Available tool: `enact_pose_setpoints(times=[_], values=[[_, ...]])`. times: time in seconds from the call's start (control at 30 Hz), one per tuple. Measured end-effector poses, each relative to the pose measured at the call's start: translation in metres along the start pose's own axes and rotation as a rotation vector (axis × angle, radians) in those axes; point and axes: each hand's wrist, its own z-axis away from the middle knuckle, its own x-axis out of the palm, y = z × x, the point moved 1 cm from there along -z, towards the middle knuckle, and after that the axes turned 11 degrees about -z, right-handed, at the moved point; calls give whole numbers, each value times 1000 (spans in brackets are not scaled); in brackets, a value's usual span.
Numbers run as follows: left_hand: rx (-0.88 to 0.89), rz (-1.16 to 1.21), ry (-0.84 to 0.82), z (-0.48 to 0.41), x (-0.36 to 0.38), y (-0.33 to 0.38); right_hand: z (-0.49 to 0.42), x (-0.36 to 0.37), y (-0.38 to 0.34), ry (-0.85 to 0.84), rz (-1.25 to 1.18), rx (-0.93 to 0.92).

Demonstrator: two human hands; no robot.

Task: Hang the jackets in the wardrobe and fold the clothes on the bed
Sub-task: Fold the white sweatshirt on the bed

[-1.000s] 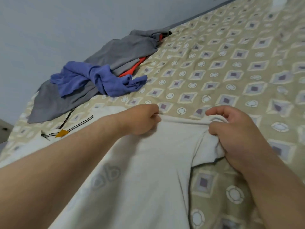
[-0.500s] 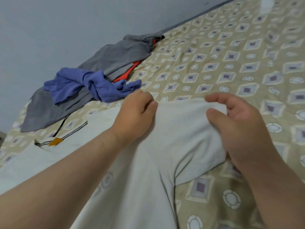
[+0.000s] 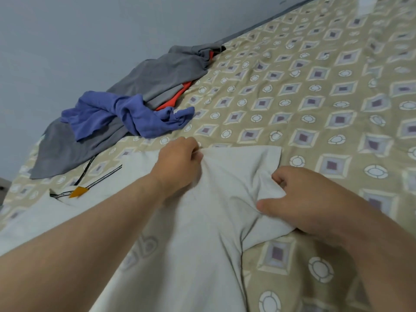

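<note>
A pale grey-white T-shirt [image 3: 202,233] lies spread on the patterned bed [image 3: 315,97] in front of me, its sleeve pointing away. My left hand [image 3: 180,163] pinches the shirt's far edge by the shoulder. My right hand [image 3: 304,199] grips the bunched sleeve fabric nearer me, thumb pressed on the cloth. The sleeve's far corner lies flat on the bedspread. A black neck band with an orange tag [image 3: 77,191] shows at the shirt's left.
A crumpled blue garment [image 3: 126,115] lies on a grey garment [image 3: 157,75] with orange trim, against the blue-grey wall [image 3: 90,30] at the bed's far left. Patterned bedspread stretches to the right and far side.
Both hands carried the sleeve edge farther across the bed and laid it down. My right hand then drew back along the sleeve toward me.
</note>
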Motion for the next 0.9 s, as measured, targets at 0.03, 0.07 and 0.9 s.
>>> enact_pose_setpoints(times=[0.03, 0.07, 0.9], values=[[-21, 49, 65, -4, -2, 3, 0, -4, 1, -25, 30, -20], [-30, 89, 161, -7, -4, 6, 0, -9, 1, -26, 34, -38], [52, 44, -145, 159, 16, 43, -21, 11, 2, -5, -1440, -209]])
